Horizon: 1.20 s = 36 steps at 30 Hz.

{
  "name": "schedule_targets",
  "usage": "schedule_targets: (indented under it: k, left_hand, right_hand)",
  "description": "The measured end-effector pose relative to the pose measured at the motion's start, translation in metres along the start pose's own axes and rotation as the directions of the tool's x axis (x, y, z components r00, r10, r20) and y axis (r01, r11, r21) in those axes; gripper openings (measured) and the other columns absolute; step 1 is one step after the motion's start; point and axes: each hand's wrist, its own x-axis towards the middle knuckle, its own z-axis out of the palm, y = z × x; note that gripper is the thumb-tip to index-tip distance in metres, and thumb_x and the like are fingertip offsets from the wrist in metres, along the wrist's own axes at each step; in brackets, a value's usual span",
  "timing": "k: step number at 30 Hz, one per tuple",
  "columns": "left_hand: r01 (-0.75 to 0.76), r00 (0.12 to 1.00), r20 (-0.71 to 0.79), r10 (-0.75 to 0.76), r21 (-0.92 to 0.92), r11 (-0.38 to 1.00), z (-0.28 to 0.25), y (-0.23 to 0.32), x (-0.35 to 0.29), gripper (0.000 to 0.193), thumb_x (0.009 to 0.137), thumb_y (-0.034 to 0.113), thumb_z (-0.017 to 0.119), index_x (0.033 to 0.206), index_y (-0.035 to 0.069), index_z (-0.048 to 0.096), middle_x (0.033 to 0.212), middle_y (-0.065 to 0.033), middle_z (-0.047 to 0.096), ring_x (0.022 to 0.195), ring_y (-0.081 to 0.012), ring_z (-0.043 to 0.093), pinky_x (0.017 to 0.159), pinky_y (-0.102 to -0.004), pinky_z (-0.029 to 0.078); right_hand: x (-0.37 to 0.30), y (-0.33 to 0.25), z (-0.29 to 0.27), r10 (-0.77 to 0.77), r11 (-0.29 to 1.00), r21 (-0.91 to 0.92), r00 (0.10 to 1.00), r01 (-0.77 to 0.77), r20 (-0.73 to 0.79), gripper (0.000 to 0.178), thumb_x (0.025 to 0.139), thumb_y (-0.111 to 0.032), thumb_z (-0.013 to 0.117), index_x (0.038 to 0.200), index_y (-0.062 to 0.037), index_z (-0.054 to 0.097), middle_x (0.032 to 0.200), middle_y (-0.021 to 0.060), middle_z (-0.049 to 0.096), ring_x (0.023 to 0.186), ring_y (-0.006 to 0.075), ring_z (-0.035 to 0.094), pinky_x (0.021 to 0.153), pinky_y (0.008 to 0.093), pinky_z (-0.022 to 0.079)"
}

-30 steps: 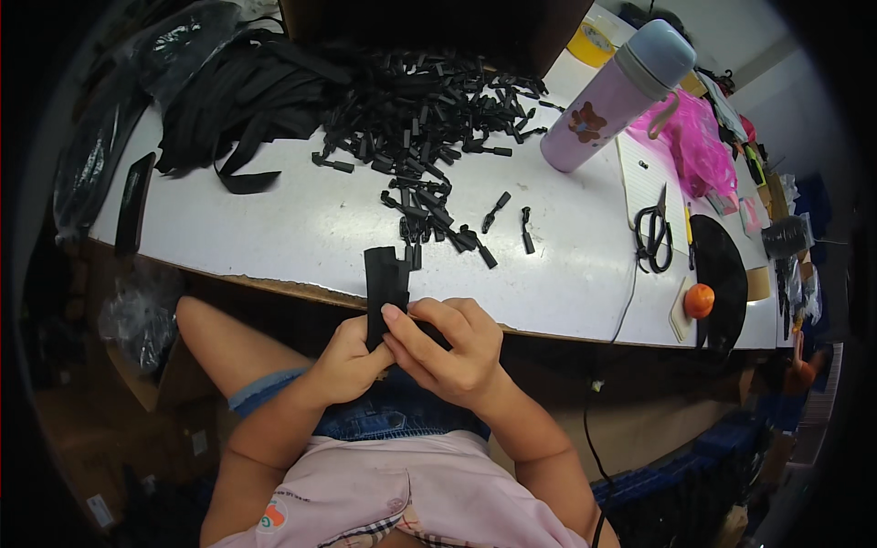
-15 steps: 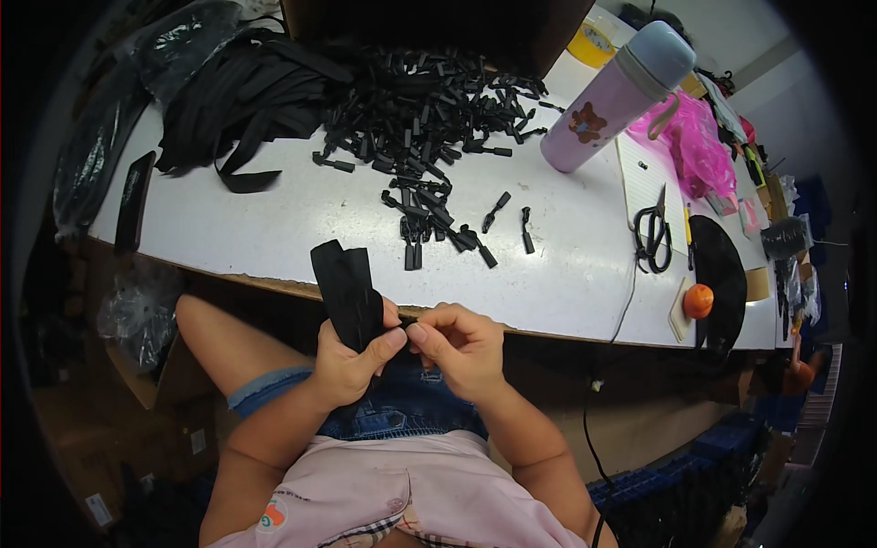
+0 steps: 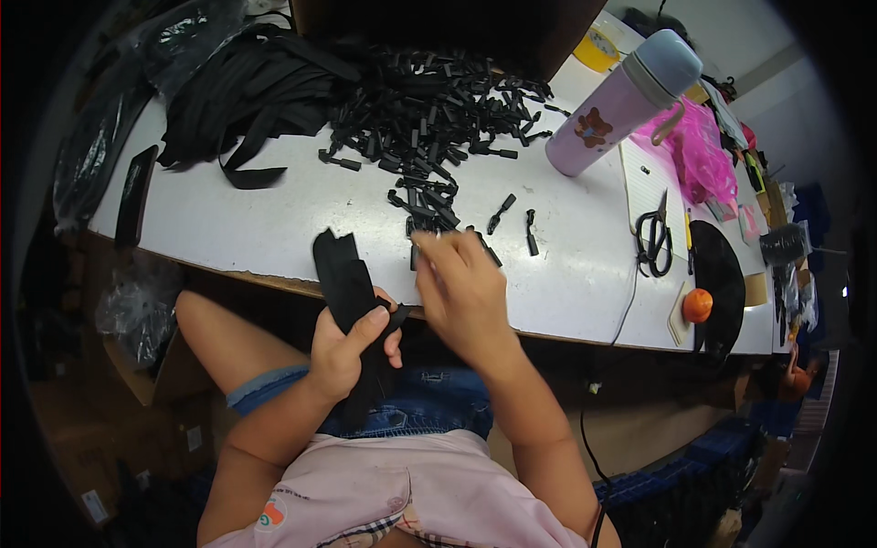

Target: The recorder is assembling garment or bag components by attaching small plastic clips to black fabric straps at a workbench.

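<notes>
My left hand [image 3: 340, 352], low at the table's front edge, is closed round several flat black fabric strips [image 3: 345, 283]. Their upper ends stick up above the fist, and a short end folds out beside the thumb. My right hand [image 3: 464, 297] is over the table's front edge, its bent fingers reaching the near end of a pile of small black plastic pulls with looped ends [image 3: 425, 196]. Motion smears those fingers, so whether they grip a pull cannot be made out. Two loose pulls [image 3: 533, 233] lie to the right of this hand.
More black strips [image 3: 256, 91] are heaped at the back left, near a dark flat case [image 3: 136, 196]. A lilac bottle [image 3: 612, 114] stands at the back right. Black scissors [image 3: 654, 239], a notepad [image 3: 642, 178], an orange fruit [image 3: 698, 305] and a pink bag [image 3: 699, 155] lie right.
My right hand has left the strips in my left hand and moved up and forward to the near pulls. My left hand keeps its hold, with the short strip end now showing.
</notes>
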Motion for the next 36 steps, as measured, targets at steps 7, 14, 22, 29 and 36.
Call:
schedule_targets:
  k: [7, 14, 22, 29, 36]
  left_hand:
    - [0.030, 0.999, -0.021, -0.027, 0.165, 0.986, -0.006, -0.006, 0.005, 0.016, 0.081, 0.014, 0.052, 0.088, 0.000, 0.052, 0.072, -0.0025, 0.051, 0.058, -0.0082, 0.046, 0.057, -0.0222, 0.041]
    - [-0.053, 0.996, -0.048, 0.072, 0.327, 0.944, 0.003, -0.009, 0.004, 0.010, 0.078, 0.008, 0.056, 0.085, 0.000, 0.056, 0.076, -0.0010, 0.055, 0.067, -0.0061, 0.049, 0.061, -0.0198, 0.041]
    - [-0.281, 0.957, 0.072, 0.279, 0.452, 0.846, 0.008, -0.011, 0.007, 0.008, 0.075, 0.001, 0.059, 0.082, -0.001, 0.057, 0.073, -0.0024, 0.057, 0.066, -0.0068, 0.051, 0.061, -0.0198, 0.042]
    - [-0.242, 0.963, -0.004, 0.269, 0.419, 0.875, 0.010, -0.012, 0.002, 0.010, 0.075, 0.002, 0.059, 0.084, 0.000, 0.057, 0.076, -0.0020, 0.057, 0.068, -0.0061, 0.051, 0.062, -0.0195, 0.042]
    - [-0.349, 0.931, 0.036, 0.362, 0.369, 0.861, 0.007, -0.015, 0.005, 0.015, 0.076, 0.003, 0.058, 0.090, -0.001, 0.056, 0.082, -0.0045, 0.055, 0.066, -0.0076, 0.051, 0.062, -0.0184, 0.041]
  right_hand:
    - [0.007, 0.013, -0.009, 0.011, 0.896, -0.439, 0.983, 0.072, 0.183, 0.014, 0.064, 0.000, 0.055, 0.077, -0.0018, 0.053, 0.066, 0.0108, 0.046, 0.061, 0.0268, 0.050, 0.054, 0.0344, 0.043]
    - [-0.017, 0.003, -0.026, 0.420, 0.722, 0.479, 0.867, -0.499, 0.269, 0.011, 0.071, 0.004, 0.056, 0.082, 0.0012, 0.054, 0.071, 0.0071, 0.053, 0.062, 0.0102, 0.052, 0.055, 0.0205, 0.043]
    - [-0.033, -0.004, -0.020, -0.016, 0.937, 0.348, 0.999, 0.025, -0.029, 0.015, 0.064, 0.003, 0.062, 0.078, -0.0016, 0.060, 0.073, 0.0068, 0.057, 0.065, 0.0184, 0.053, 0.056, 0.0252, 0.042]
    - [-0.040, -0.003, -0.012, -0.046, 0.915, 0.400, 0.998, 0.056, -0.036, 0.016, 0.066, 0.003, 0.062, 0.082, -0.0006, 0.059, 0.076, 0.0072, 0.057, 0.064, 0.0154, 0.053, 0.056, 0.0234, 0.042]
    - [-0.055, -0.010, 0.002, 0.336, 0.623, 0.733, 0.940, -0.274, 0.065, 0.011, 0.074, 0.001, 0.058, 0.084, 0.0021, 0.054, 0.076, 0.0047, 0.053, 0.065, 0.0067, 0.050, 0.057, 0.0174, 0.041]
